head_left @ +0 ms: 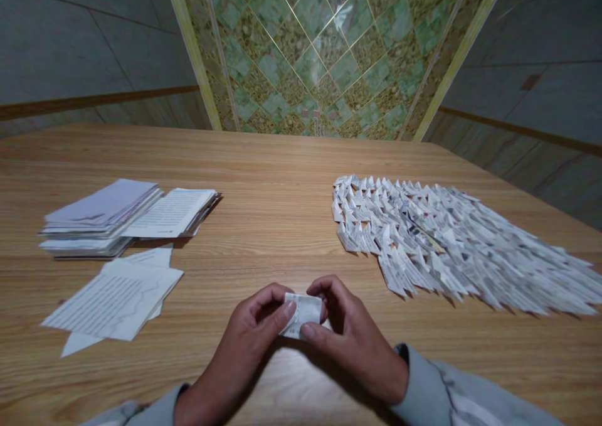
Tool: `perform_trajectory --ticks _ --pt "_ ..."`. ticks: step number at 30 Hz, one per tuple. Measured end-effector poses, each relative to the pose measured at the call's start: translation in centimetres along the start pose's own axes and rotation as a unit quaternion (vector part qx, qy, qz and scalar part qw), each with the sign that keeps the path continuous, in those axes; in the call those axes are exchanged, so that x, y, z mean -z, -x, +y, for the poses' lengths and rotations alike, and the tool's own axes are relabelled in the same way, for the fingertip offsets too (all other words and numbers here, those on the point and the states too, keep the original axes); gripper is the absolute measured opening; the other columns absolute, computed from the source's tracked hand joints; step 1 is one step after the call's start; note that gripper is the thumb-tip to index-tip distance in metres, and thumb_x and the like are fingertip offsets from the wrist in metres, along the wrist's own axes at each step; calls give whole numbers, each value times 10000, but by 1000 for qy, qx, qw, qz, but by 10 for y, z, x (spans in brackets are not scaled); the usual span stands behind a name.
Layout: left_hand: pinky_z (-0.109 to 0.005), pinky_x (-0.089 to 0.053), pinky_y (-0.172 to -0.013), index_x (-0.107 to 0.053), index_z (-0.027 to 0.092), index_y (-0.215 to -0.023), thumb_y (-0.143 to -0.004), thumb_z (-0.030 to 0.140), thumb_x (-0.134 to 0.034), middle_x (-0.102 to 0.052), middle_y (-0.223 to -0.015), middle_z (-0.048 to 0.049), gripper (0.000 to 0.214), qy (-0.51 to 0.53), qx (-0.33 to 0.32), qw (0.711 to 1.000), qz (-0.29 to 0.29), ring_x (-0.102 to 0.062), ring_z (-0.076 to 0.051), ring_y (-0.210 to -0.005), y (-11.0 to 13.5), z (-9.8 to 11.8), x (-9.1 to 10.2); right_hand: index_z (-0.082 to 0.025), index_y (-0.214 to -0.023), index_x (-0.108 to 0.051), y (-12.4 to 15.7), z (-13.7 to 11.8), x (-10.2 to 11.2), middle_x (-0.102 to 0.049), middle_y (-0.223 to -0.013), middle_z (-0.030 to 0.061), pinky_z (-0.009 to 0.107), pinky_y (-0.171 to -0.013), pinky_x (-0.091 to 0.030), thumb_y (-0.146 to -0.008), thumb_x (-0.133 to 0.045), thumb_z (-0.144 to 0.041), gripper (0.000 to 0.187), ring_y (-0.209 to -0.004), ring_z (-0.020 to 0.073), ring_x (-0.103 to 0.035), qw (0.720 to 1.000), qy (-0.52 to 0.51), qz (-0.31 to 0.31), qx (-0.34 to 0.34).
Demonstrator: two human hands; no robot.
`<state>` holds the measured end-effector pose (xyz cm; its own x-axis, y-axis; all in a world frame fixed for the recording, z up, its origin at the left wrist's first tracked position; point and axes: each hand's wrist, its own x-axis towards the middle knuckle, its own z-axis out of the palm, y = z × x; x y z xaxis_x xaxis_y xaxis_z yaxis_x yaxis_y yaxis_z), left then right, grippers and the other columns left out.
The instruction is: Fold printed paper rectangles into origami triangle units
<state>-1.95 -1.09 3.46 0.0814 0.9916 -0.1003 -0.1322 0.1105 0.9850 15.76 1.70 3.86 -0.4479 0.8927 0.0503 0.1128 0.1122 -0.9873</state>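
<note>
You are holding one paper (309, 311) in two hands, near the table's front edge. Your left hand (256, 322) is pinching its left side, thumb on top; your right hand (343, 325) is gripping its right side, thumb at the lower corner and fingers curling behind. Two stacks (101, 207) are standing side by side at the left, and at least two sheets (117, 297) are lying crossed in front of them. Folded pieces (437, 250) are filling the right in overlapping rows, too many and too tightly packed for counting. Bare wood is running between sheets and pieces, reaching the far edge, and both hands are sitting well apart from either group. The table (263, 225) is showing light wood grain. Beyond it, a green-and-brown diamond panel (313, 68) is shining under a light, with grey walls (79, 43) flanking it.
</note>
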Motion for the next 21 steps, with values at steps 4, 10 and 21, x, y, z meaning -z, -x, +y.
perform_trajectory --ticks 4,10,21 --pt "-266 -461 -629 -617 165 -849 -887 394 -656 -633 -761 -22 236 -22 1 1000 2 -577 -166 -700 2 -3 -2 -197 -948 -552 1 3 -2 -564 -769 -21 262 -619 -375 -864 -633 -287 148 -703 143 -495 1000 -5 -19 -10" --pt "-289 -486 -783 -625 227 -934 -877 237 -673 -633 -948 -34 76 -226 -187 954 64 -615 -198 -903 6 4 8 -197 -969 -556 -2 4 3 -604 -831 -1 278 -682 -412 -880 -603 -262 120 -760 159 -540 1000 -3 25 12" --pt "-265 -455 -658 -681 180 -750 -829 274 -714 -623 -777 -22 127 -126 -87 988 -9 -588 -177 -738 -3 5 12 -199 -1003 -559 -3 4 6 -608 -857 3 275 -710 -443 -886 -627 -280 158 -795 162 -558 998 -53 9 25"
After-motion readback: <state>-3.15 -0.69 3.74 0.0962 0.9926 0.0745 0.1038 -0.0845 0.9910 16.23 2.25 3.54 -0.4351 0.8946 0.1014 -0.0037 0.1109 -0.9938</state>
